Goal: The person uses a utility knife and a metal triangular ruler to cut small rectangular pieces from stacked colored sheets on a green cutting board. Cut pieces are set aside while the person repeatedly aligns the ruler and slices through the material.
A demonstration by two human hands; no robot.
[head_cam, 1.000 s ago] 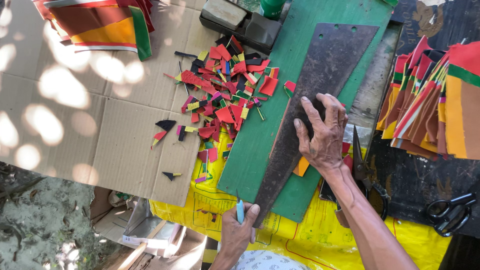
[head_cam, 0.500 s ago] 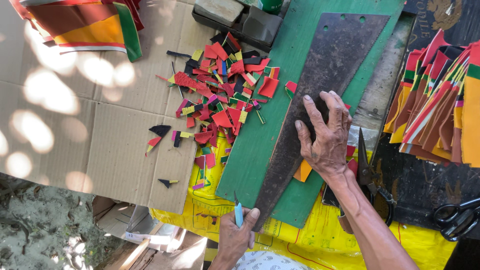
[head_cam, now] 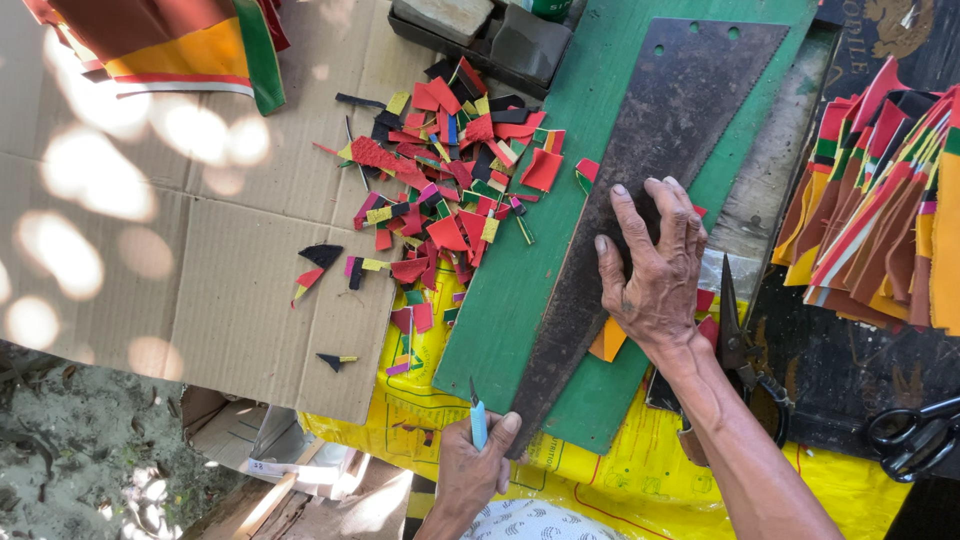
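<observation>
My right hand (head_cam: 655, 275) lies flat, fingers spread, on a rusty saw blade (head_cam: 660, 130) that rests slantwise on a green board (head_cam: 520, 290). An orange and red piece of material (head_cam: 607, 342) pokes out from under the blade beside my wrist. At the blade's near tip, my left hand (head_cam: 478, 470) grips a small blue-handled knife (head_cam: 478, 422), blade pointing away from me. A heap of red, black, yellow and green offcuts (head_cam: 450, 190) lies just left of the board.
Flattened cardboard (head_cam: 180, 250) covers the left side and a yellow sheet (head_cam: 600, 490) lies under the board. Striped coloured strips (head_cam: 880, 220) are stacked at right. Metal shears (head_cam: 740, 345) lie by my right wrist, black scissors (head_cam: 915, 440) farther right, dark blocks (head_cam: 490, 30) at top.
Both hands keep their places on the saw blade and the knife. Only the view has shifted a little.
</observation>
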